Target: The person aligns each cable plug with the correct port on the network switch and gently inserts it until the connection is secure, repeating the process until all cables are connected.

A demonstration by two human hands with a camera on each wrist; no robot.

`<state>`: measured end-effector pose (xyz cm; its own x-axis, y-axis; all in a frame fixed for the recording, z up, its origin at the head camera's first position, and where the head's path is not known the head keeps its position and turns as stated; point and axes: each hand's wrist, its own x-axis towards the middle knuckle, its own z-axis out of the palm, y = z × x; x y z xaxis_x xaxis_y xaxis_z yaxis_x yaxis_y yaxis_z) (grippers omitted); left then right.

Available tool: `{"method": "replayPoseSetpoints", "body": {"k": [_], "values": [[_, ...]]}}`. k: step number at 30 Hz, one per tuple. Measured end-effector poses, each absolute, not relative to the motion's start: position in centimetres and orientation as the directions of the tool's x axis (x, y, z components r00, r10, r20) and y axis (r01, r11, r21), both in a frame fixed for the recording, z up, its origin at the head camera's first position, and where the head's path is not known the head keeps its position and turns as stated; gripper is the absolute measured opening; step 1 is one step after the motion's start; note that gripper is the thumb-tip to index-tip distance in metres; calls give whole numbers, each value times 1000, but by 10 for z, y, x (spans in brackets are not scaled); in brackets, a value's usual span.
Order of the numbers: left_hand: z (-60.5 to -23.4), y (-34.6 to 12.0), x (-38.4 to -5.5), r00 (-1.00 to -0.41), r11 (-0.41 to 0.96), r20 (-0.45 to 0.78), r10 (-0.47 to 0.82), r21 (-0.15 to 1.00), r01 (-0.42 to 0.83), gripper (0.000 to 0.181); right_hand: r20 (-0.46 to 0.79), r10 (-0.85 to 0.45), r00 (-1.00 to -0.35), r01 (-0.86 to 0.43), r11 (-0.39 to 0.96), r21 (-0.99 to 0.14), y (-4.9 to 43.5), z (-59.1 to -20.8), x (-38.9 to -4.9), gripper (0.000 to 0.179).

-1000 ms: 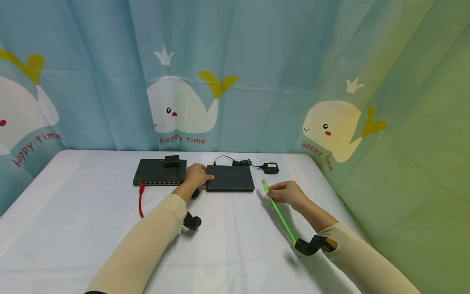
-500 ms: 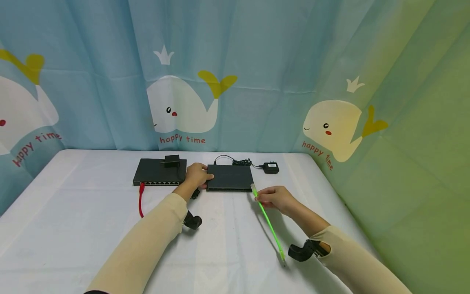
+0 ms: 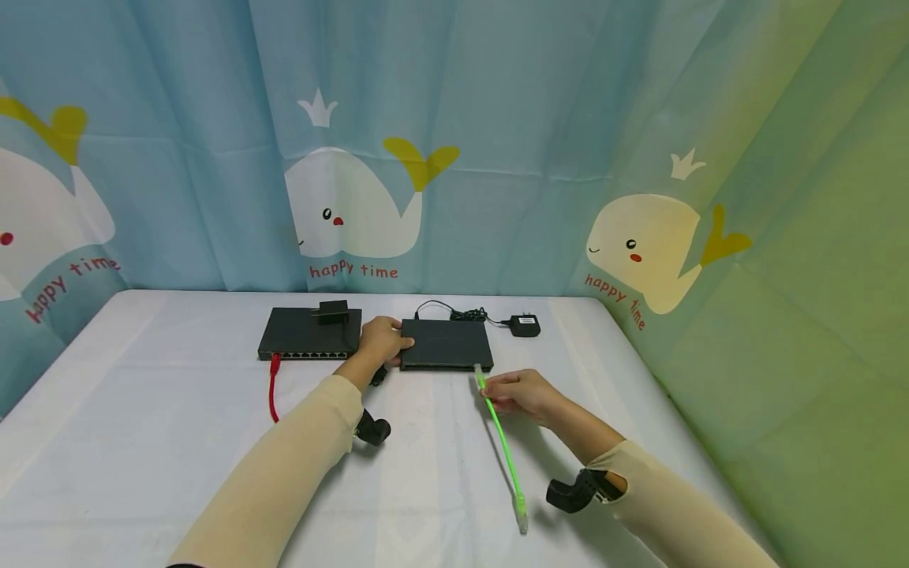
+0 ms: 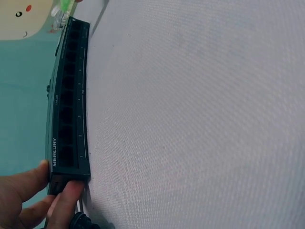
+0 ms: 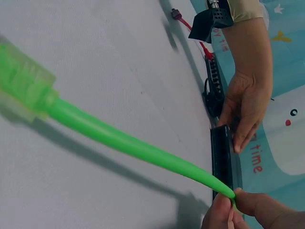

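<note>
My left hand [image 3: 380, 341] holds the left end of a black network switch [image 3: 447, 344], thumb on top. In the left wrist view, its row of ports [image 4: 69, 95] and the MERCURY lettering show. With thumb and fingertips, my right hand [image 3: 522, 393] pinches a short green Ethernet cable [image 3: 503, 446] just behind one clear plug. That plug is at the right end of the switch's front; whether it is inside a port cannot be told. The other plug [image 5: 24, 86] hangs free, large and blurred in the right wrist view.
A second black switch [image 3: 301, 335] stands to the left, with a black power adapter [image 3: 332, 312] on top and a red Ethernet cable [image 3: 272, 390] at its front left. Another adapter [image 3: 525, 325] with a coiled cord [image 3: 466, 314] lies behind. A curtain [image 3: 497, 158] borders the white table.
My right hand has moved left and toward me, bringing the green cable's plug from right of the switch to its front right end. My left hand stays on the switch.
</note>
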<state>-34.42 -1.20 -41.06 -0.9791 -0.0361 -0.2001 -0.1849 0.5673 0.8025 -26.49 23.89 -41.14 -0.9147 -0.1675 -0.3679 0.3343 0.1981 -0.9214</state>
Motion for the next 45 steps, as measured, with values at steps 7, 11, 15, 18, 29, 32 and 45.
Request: {"method": "replayPoseSetpoints", "body": {"k": [7, 11, 15, 18, 29, 32, 45], "values": [[-412, -12, -346, -977, 567, -207, -39, 801, -192, 48, -387, -161, -908, 361, 172, -917, 235, -416, -264, 39], [-412, -11, -346, -977, 563, -210, -40, 803, -195, 48, -396, -148, -906, 370, 180, -912, 233, -417, -265, 39], [-412, -12, -346, -976, 559, -215, -36, 805, -198, 49, -407, -129, -904, 379, 194, -905, 230, -418, -267, 38], [-411, -12, -346, -974, 557, -222, -32, 805, -202, 49, -414, -121, -902, 386, 200, -900, 229, -420, -268, 38], [-410, -9, -338, -990, 637, -138, -12, 762, -114, 56, -423, -120, -898, 391, 220, -894, 226, -419, -271, 34], [-411, -9, -338, -989, 624, -144, -24, 771, -127, 54, -424, -108, -899, 392, 232, -890, 224, -418, -272, 33], [-412, -8, -339, -989, 640, -143, -41, 757, -136, 53, -430, -94, -898, 398, 244, -884, 221, -415, -277, 33]]}}
